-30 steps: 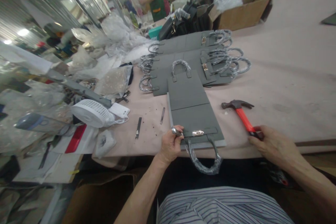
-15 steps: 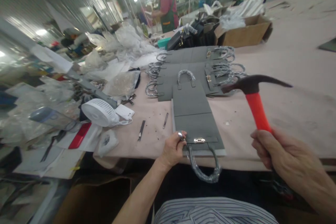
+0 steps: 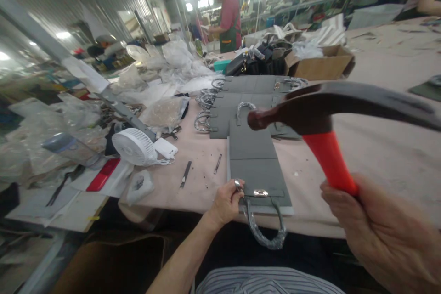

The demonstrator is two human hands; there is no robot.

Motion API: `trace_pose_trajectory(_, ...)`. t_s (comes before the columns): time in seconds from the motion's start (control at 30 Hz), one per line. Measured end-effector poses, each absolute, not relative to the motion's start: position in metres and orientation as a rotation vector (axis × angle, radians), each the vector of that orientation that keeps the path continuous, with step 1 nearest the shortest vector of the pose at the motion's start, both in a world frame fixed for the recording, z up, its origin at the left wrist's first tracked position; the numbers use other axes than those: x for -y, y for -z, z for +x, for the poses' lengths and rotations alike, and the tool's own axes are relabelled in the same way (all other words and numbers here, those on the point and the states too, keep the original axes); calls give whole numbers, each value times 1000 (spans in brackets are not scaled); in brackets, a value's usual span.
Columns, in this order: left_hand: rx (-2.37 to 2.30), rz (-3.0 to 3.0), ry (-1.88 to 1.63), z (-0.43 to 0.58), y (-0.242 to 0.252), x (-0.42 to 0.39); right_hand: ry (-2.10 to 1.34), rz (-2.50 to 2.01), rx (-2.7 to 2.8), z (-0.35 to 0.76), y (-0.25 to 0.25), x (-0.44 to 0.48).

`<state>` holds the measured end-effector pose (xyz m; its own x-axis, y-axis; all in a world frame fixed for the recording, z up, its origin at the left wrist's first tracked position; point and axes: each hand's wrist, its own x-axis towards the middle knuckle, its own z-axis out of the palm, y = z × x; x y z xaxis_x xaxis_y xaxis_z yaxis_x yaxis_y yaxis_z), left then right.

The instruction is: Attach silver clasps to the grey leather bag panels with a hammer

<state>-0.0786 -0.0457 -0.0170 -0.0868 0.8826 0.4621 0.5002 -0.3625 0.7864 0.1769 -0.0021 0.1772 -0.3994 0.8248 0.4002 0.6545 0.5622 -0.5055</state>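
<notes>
Right hand (image 3: 382, 225) clenched round the red shaft of a hammer (image 3: 317, 119), well below the head, presumably to leave the head free. Hammer's up in the air; exact height over the table (image 3: 310, 200) can't be judged.

Film-wrapped handle loop (image 3: 275, 241) overhangs the table's near edge, probably so the grey panel (image 3: 255, 170) can lie flat. Panel itself: flat at the near edge, long axis running away from the person, pale sheet showing under its left and near sides.

Left hand (image 3: 223, 204) at the panel's near left corner, fingers curled together, likely steadying it. Can't tell if they pinch the panel or the shiny metal bit there, which may be a ring. Clasp (image 3: 261, 193) sits just right of them, not covered.

Room: most of it right of the panel. Left is tighter: metal rod (image 3: 217, 164), then knife (image 3: 186, 174), then white fan (image 3: 133, 147).

Far end of panel meets a stack of similar panels (image 3: 222, 124), limiting travel that way. Beyond: cardboard box (image 3: 320, 69), co-worker (image 3: 230, 23) standing farther back.
</notes>
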Motion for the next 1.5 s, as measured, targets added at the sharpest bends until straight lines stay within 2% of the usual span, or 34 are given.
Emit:
trace_pose_trajectory(0.13, -1521, 1833, -1524, -81, 22, 49, -465, -1228, 2158, 176, -170, 5)
trace_pose_trajectory(0.57, -1577, 1835, -1563, -84, 26, 59, -1204, -1591, 1863, 188, -60, 12)
trace_pose_trajectory(0.8, -1609, 1900, -1450, -85, 19, 54, -1377, -1596, 1778, 191, -50, 13)
trace_pose_trajectory(1.07, -1525, 1914, -1415, -83, 14, 48, -1107, -1239, 2050, 168, -103, 3)
trace_pose_trajectory(1.23, -1553, 1886, -1386, -79, 9, 47, -856, -1187, 2305, 167, -127, -5)
trace_pose_trajectory(1.4, -1567, 1861, -1374, -76, 7, 46, -567, -1198, 2191, 175, -168, 4)
trace_pose_trajectory(1.5, -1584, 1859, -1372, -75, 7, 45, -308, -1070, 2148, 172, -164, 10)
